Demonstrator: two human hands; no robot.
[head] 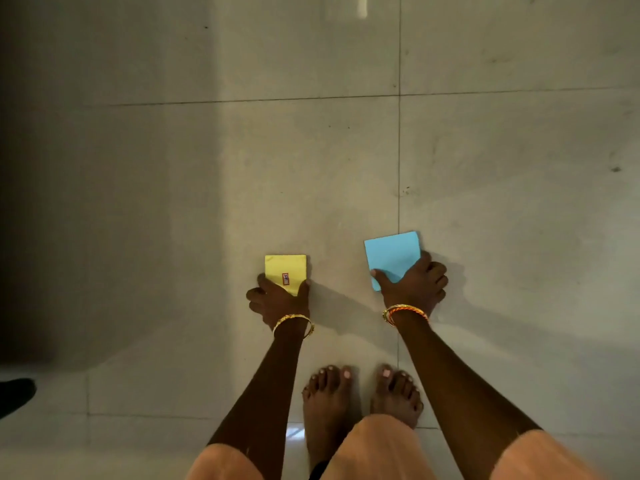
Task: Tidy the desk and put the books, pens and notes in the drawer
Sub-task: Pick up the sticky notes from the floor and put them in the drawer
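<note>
Left hand (277, 299) grips the yellow note pad (285, 273) and right hand (414, 285) grips the blue note pad (393, 256), both held above the tiled floor (311, 150).

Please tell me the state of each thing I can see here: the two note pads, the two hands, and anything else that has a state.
yellow note pad: closed, held at its near end by the left hand
blue note pad: closed, slightly tilted, held at its near corner by the right hand
left hand: fingers curled round the yellow note pad
right hand: thumb on top of the blue note pad, fingers curled
tiled floor: bare, faintly marked
</note>
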